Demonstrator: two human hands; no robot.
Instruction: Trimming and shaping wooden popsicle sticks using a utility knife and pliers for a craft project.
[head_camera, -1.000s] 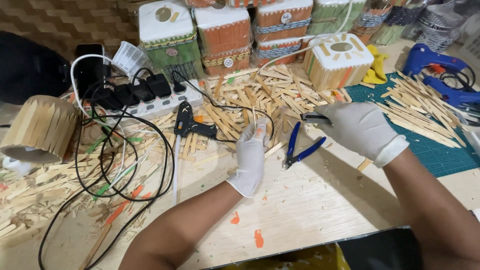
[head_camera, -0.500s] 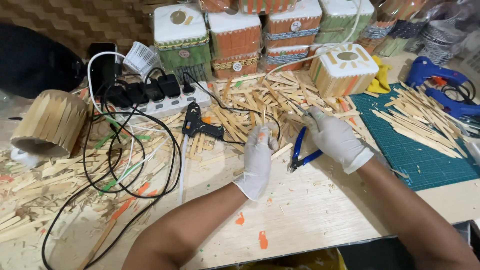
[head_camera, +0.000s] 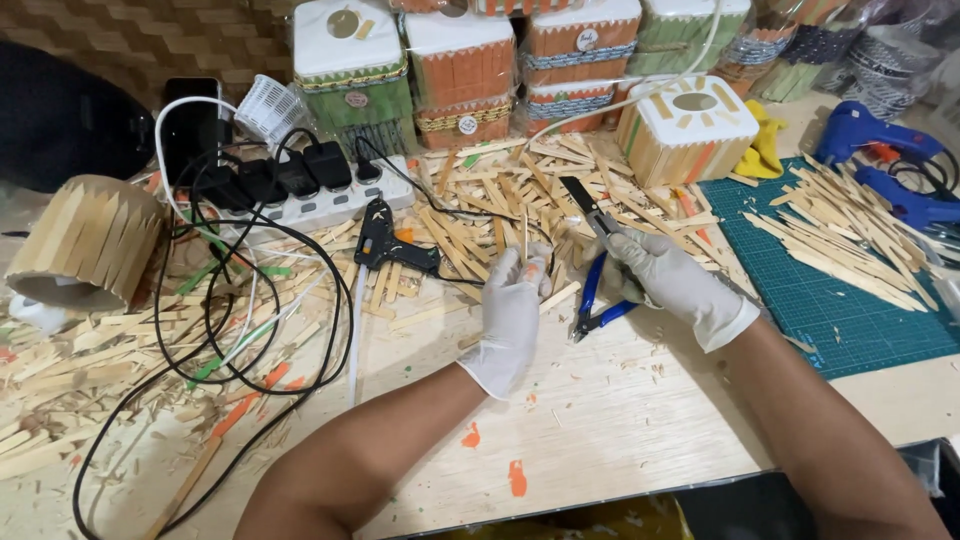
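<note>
Behind stick pile, white-lidded boxes (head_camera: 455, 70); left hand (head_camera: 513, 318) pinches upright stick (head_camera: 525, 238), right hand (head_camera: 672, 282) grips blue-handled cutters (head_camera: 592, 262)

**Wrapped boxes and a dark phone at the back of the table**

A row of plastic-wrapped boxes (head_camera: 460, 75) lines the far edge: green, orange and white, square-topped, some stacked in twos. Small round labels (head_camera: 467, 124) sit on several fronts. At the far left a phone (head_camera: 190, 125) stands upright, its screen dark.
</note>
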